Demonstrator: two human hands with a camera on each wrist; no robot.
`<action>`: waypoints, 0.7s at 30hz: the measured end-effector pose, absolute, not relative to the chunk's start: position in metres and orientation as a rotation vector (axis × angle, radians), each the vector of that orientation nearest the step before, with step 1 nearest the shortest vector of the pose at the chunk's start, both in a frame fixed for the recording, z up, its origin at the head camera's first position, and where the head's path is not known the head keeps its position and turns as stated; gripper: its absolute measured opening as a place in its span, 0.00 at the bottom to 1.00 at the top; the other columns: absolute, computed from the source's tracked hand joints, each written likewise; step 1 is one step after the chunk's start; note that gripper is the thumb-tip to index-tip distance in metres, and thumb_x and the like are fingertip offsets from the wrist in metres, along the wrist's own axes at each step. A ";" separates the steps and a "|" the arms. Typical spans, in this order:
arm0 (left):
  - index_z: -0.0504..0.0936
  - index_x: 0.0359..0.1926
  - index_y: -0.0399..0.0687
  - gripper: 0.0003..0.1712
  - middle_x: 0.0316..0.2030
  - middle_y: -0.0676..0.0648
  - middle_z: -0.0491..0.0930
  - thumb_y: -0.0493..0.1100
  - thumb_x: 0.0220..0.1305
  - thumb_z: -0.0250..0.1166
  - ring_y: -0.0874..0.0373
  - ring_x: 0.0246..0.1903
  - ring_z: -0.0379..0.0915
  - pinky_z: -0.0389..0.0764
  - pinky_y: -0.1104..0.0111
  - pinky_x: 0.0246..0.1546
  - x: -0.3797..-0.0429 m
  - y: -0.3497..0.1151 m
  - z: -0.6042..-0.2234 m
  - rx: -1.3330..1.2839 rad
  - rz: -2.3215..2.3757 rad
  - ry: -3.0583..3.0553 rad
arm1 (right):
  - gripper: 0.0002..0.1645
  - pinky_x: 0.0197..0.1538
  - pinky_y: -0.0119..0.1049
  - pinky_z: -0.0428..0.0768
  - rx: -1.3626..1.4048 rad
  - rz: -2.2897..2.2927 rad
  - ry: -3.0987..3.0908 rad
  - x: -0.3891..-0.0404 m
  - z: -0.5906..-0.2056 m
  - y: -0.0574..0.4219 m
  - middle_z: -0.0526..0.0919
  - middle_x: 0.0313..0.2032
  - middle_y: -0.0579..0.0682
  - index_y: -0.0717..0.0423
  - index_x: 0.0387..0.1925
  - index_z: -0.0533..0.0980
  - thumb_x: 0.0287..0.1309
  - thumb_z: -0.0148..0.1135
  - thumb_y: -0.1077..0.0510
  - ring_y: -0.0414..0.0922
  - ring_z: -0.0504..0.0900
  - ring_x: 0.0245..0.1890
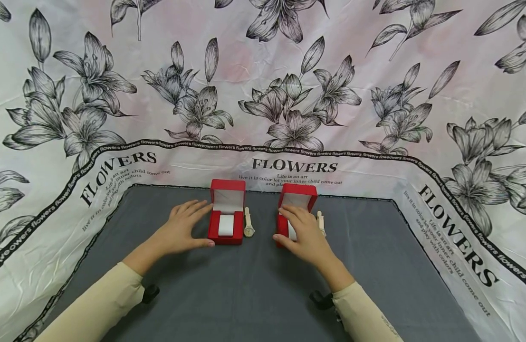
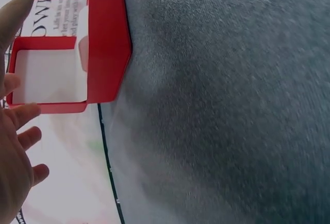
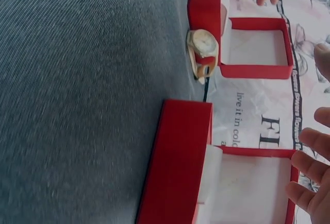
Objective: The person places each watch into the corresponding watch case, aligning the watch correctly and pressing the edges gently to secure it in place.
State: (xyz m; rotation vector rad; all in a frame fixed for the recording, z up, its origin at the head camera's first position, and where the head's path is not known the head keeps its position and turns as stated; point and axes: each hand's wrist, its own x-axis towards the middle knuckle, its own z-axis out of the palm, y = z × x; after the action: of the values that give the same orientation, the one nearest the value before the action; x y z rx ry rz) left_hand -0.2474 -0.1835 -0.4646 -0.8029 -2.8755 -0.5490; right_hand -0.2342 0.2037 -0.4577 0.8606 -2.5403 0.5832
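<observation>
Two red watch boxes stand with lids raised, a left box (image 1: 226, 241) and a right box (image 1: 300, 189), each with a white cushion inside. My left hand (image 1: 177, 231), fingers spread, is at the left box's left side; its thumb tip is near the front corner. Over the right box reaches my right hand (image 1: 307, 236), fingers extended, hiding much of it. Whether either hand touches its box I cannot tell. A cream-strapped watch (image 1: 248, 230) lies right of the left box, its round dial clear in the right wrist view (image 3: 203, 42). Another pale watch (image 1: 320, 221) is partly hidden behind my right hand.
A dark grey cloth (image 1: 245, 294) covers the work surface, bordered by white fabric with printed flowers and lettering (image 1: 294, 165). Black straps (image 1: 320, 300) stick out by both wrists. The two boxes stand apart, near the grey area's far edge.
</observation>
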 end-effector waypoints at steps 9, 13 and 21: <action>0.63 0.78 0.51 0.60 0.74 0.43 0.65 0.74 0.51 0.72 0.45 0.71 0.56 0.55 0.40 0.67 -0.258 -0.173 -0.468 -0.837 -0.652 -2.880 | 0.43 0.73 0.59 0.61 0.810 0.657 -2.669 -0.240 -0.461 0.188 0.73 0.69 0.51 0.51 0.72 0.71 0.59 0.72 0.39 0.52 0.68 0.71; 0.64 0.78 0.51 0.58 0.72 0.42 0.68 0.72 0.53 0.72 0.44 0.69 0.58 0.57 0.41 0.66 -0.261 -0.170 -0.468 -0.852 -0.680 -2.875 | 0.43 0.73 0.56 0.63 0.811 0.693 -2.693 -0.242 -0.462 0.183 0.74 0.68 0.50 0.50 0.71 0.71 0.59 0.72 0.39 0.52 0.68 0.70; 0.66 0.76 0.51 0.55 0.70 0.42 0.70 0.70 0.55 0.72 0.44 0.69 0.59 0.58 0.43 0.66 -0.268 -0.161 -0.472 -0.868 -0.701 -2.888 | 0.40 0.72 0.55 0.64 0.810 0.721 -2.735 -0.250 -0.468 0.172 0.77 0.65 0.51 0.52 0.68 0.74 0.59 0.72 0.40 0.50 0.71 0.67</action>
State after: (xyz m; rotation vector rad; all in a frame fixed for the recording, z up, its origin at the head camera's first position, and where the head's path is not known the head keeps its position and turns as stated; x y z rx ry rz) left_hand -0.2685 -0.1614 -0.4719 -0.8684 -2.8875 -0.7011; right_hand -0.2497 0.1723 -0.4680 0.8096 -2.7352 0.7206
